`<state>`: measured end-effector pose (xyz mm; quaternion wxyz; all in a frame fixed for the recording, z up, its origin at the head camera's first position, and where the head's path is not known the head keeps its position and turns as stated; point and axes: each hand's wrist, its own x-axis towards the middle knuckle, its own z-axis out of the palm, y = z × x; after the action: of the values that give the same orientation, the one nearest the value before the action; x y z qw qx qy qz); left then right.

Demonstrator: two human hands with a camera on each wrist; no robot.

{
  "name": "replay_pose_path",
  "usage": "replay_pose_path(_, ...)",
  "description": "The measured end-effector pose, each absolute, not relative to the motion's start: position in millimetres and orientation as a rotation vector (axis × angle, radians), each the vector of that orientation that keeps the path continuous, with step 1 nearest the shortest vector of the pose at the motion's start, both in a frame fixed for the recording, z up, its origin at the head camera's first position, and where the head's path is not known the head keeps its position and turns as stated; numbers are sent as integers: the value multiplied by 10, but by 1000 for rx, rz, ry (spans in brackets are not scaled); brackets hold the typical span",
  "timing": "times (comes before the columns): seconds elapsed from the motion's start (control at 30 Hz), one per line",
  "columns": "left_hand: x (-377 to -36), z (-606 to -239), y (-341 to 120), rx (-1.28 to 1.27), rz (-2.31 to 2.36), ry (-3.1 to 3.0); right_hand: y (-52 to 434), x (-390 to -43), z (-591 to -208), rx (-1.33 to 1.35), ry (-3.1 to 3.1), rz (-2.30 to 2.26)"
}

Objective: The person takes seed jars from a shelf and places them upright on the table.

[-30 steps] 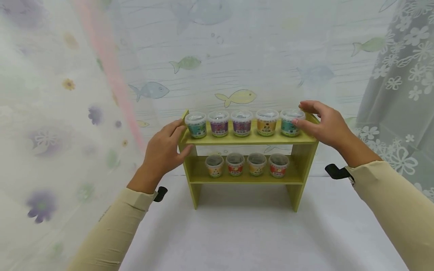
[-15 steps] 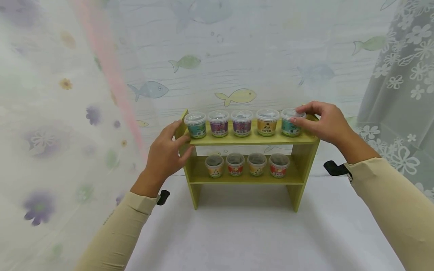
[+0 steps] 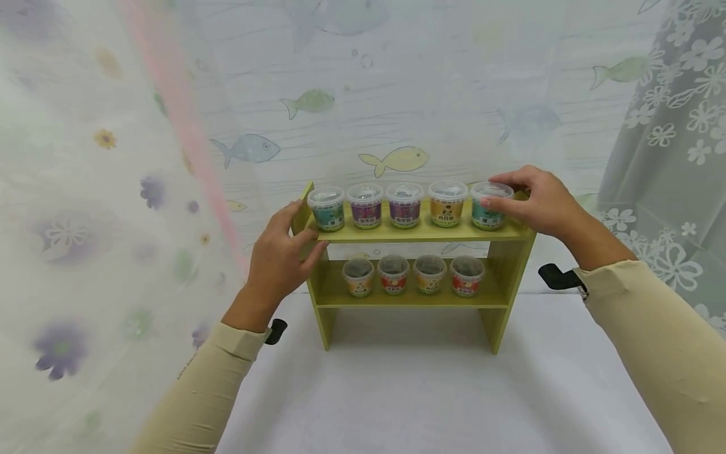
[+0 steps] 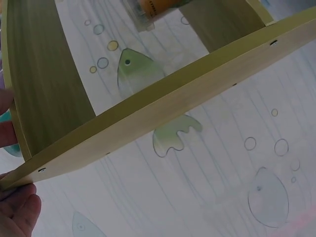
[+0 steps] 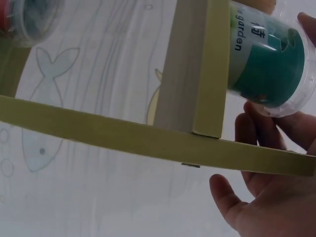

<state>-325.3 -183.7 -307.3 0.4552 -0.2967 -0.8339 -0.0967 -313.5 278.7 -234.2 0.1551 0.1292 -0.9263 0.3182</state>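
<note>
Up on the top board of the green wooden shelf (image 3: 420, 234), at its right end, the teal cup (image 3: 489, 205) is gripped by the right hand (image 3: 535, 202). Only the right wrist view shows its "garden" lettering; its lid stays hidden there. The left hand (image 3: 280, 255) clasps the shelf's left edge on the white desk (image 3: 420, 391).

Fish-print backdrop (image 3: 397, 107), floral sheer curtain (image 3: 85, 208), lace curtain (image 3: 675, 157) — white table (image 3: 431, 397), four lower-shelf cups (image 3: 412, 275)
</note>
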Motion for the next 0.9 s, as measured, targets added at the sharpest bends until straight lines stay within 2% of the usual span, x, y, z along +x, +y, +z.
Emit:
replay_pose_path(0.53,-3205,-3061,-1828,-727,-264,-2042,2779,-3006,-2300,416,-2645,739)
replay_pose_path(0.9,-3211,-3056,-1829,-731,-271,-2049,2780,-2998,-2299,356,-2656,750)
